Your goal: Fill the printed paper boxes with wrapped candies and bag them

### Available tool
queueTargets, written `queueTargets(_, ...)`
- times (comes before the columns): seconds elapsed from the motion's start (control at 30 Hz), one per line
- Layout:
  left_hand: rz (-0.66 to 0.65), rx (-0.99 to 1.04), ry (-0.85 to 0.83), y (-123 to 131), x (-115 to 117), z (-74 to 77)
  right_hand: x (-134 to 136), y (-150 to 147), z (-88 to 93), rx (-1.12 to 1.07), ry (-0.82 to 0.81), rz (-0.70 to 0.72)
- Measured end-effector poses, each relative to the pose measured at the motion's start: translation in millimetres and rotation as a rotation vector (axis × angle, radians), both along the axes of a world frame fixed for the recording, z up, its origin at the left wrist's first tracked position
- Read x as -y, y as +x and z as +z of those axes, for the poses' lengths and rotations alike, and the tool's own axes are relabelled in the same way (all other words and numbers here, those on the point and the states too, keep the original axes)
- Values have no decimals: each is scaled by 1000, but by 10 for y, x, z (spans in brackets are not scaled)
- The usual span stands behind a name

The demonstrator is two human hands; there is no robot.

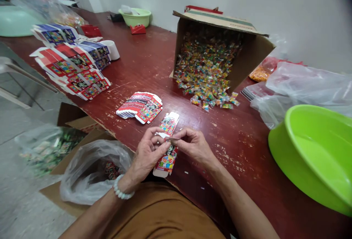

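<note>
Here we go, left hand (pixel 147 154) and right hand (pixel 192 147) both pinching tight on a printed cardboard carton (pixel 167 162), flat carton stack (pixel 140 107) just ahead, tipped cardboard box (pixel 249 59) spilling wrapped candies (pixel 205 70) beyond

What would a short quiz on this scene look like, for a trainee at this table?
1. Which wrist wears the white beaded bracelet: that of the left hand or that of the right hand?
2. True or false: the cardboard box lies on its side, with small colourful packets spread from its mouth onto the table.
3. What are both hands holding?

Key: 1. The left hand. 2. True. 3. A printed card carton.
</note>
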State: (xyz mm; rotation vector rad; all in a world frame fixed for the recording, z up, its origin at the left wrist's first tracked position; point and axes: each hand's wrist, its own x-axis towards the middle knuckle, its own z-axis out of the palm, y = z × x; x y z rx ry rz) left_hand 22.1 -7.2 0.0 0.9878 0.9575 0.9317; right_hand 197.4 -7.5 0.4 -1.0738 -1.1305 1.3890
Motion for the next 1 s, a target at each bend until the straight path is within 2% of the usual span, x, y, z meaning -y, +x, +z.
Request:
queueTargets(0.1,-143,103,-174,8,0,49,40,-35,-17,46,96,-85)
queueTargets(0.17,-235,116,-262,19,-2,69,53,-43,-34,96,118,-63)
queueTargets(0.27,-201,94,-327,49,-5,62,33,-30,-45,177,111,24)
queueTargets(0.33,-177,82,-347,69,-5,41,-3,-22,-35,125,41,56)
queueTargets(0.47,-175,5,-264,70,-11,-5,-86,-25,37,-7,-80,54)
queueTargets(0.6,-205,-76,-163,15,-30,-52,-122,-46,105,-35,-112,36)
queueTargets(0.7,-224,-125,-106,-32,-43,-86,-105,-48,101,-43,-96,81)
queueTargets(0.8,-221,-116,-122,-43,-53,-95,-50,-17,111,-12,16,212)
queueTargets(0.93,-167,-97,-174,7,-29,-56,-2,56,173,341,309,271)
queueTargets(1.0,-135,-71,-198,30,38,-35,-77,141,167,457,363,303)
